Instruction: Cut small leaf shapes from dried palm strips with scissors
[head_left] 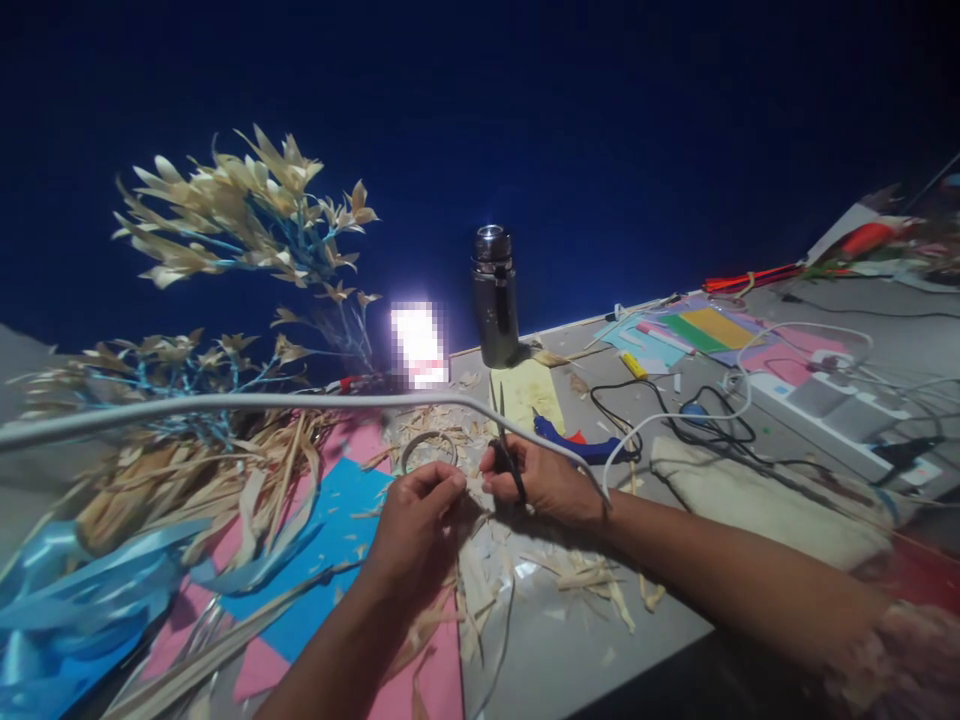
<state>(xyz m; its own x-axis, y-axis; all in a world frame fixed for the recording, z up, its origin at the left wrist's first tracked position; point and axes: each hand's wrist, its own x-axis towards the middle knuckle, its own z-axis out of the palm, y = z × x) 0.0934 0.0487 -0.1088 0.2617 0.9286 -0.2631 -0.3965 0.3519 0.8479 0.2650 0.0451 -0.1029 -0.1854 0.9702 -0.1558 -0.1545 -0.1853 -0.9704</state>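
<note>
My right hand (555, 487) is closed around a pair of dark-handled scissors (515, 472), whose blades point up and away from me. Close beside it, the fingertips of my left hand (420, 515) are pinched together. Whatever they hold is too small to make out. Dry husk-like scraps (480, 590) lie beneath and around both hands. A roll of tape or ring (429, 437) sits just beyond my left hand. Past my right hand rests a blue glue gun (574, 440), on its side.
A white cable (300, 402) crosses in front of the hands. A dark flask (496, 310) stands behind them. Dried-husk flowers (255, 200) rise at the left above blue paper (322, 560) and blue ribbon (67, 610). A power strip (810, 415) with wires lies at the right.
</note>
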